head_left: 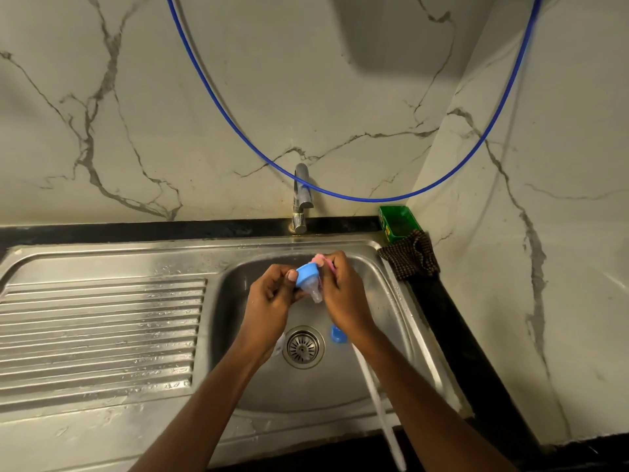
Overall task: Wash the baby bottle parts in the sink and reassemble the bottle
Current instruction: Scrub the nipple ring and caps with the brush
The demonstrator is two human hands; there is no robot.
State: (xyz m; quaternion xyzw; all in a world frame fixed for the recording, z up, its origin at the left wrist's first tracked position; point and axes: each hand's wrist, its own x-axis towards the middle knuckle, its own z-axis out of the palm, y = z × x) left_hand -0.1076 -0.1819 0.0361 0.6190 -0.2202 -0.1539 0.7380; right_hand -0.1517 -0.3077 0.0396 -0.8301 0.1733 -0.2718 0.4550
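Note:
Over the steel sink basin (381,335), my left hand (272,294) pinches the blue collar ring (306,275) with its clear silicone teat (316,294) pointing down toward me. My right hand (340,287) grips a pink scrubber (323,260) pressed against the ring's far side. A blue bottle part (337,333) lies on the basin floor right of the drain (303,347). A pale clear part (279,345) shows under my left wrist, mostly hidden.
The tap (301,199) stands behind the basin with no water seen running. A ribbed draining board (98,332) lies to the left. A green box (396,223) and a checked cloth (412,257) sit at the back right corner. A white strap (381,410) hangs under my right arm.

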